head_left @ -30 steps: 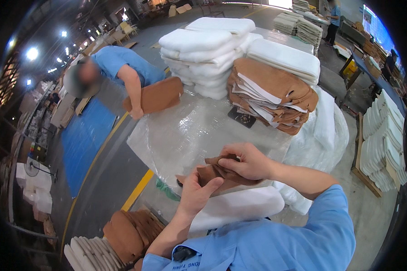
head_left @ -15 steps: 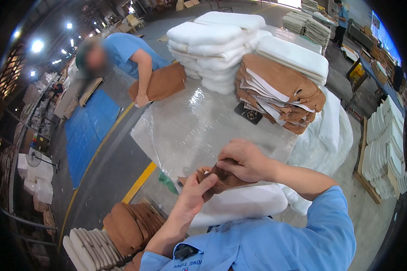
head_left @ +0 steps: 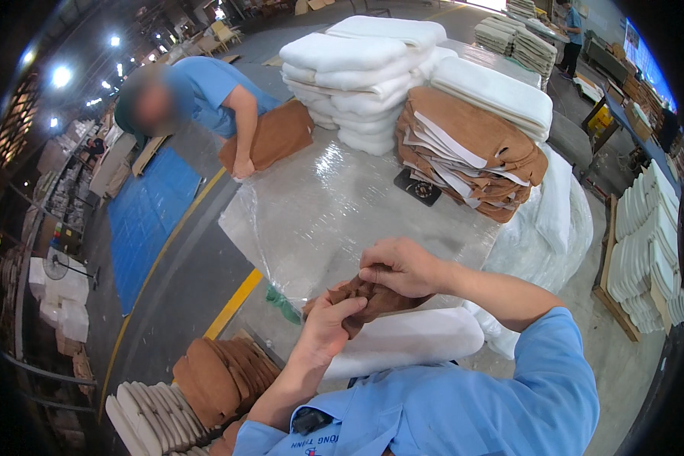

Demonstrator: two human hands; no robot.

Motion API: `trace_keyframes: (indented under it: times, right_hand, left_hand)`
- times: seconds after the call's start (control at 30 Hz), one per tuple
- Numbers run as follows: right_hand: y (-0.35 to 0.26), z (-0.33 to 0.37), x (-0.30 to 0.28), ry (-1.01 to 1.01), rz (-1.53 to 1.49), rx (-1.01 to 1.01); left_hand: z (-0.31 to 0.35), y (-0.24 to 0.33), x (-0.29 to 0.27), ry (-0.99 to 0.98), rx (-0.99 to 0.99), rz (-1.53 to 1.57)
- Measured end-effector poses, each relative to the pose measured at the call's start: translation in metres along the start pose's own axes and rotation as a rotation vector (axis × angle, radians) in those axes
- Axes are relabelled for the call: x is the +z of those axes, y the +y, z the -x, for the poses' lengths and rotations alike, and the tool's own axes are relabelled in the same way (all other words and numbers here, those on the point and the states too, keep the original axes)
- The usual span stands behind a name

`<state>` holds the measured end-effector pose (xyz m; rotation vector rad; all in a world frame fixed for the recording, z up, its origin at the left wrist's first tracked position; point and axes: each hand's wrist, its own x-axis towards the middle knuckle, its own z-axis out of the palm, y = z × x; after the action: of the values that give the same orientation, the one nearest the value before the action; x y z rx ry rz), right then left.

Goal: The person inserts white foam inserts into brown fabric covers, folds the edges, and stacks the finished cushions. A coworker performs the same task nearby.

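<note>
Bunched brown fabric (head_left: pixel 384 301) hangs between my two hands, above the near edge of the plastic-covered table (head_left: pixel 296 220). My left hand (head_left: pixel 333 319) is closed on its left end, the thumb pressed on top. The fingers of my right hand (head_left: pixel 399 267) pinch its upper right part. Just below lies a white padded cushion (head_left: pixel 410 338) close against my body. Farther back on the table, a pile of brown fabric covers (head_left: pixel 471 137) with white edges stands beside stacked white pads (head_left: pixel 357 61). A small black tray (head_left: pixel 418 187) sits by the brown pile.
A co-worker (head_left: pixel 232 91) leans over the table's far left, a hand on a brown-covered piece (head_left: pixel 277 137). Brown and white pads (head_left: pixel 216 376) stand at my lower left. White pads (head_left: pixel 646 251) fill a wooden rack at right. A blue sheet (head_left: pixel 156 220) covers floor at left.
The brown fabric has become more crumpled between my hands, and my right hand has shifted slightly left. The co-worker's head has moved a little to the left.
</note>
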<state>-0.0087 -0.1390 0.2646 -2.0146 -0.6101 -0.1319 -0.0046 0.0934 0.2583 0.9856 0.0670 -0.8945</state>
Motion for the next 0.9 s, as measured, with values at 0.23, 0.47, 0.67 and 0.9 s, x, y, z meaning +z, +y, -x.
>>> trace_keyframes:
  times: [0.23, 0.47, 0.67, 0.9]
  right_hand:
    - [0.005, -0.008, 0.003, -0.331, -0.386, 0.119]
    - [0.025, 0.010, -0.038, 0.018, -0.634, 0.086]
    - [0.045, 0.026, -0.009, 0.176, -0.474, 0.078]
    - [0.023, -0.013, -0.019, 0.378, -0.662, 0.132]
  left_hand:
    - [0.003, -0.030, -0.012, -0.316, -0.108, 0.056]
    - [-0.003, 0.005, -0.039, -0.219, 0.204, 0.267]
    - [-0.002, 0.010, -0.066, -0.208, 0.316, 0.298]
    - [0.017, 0.048, -0.004, -0.546, 0.649, 0.258]
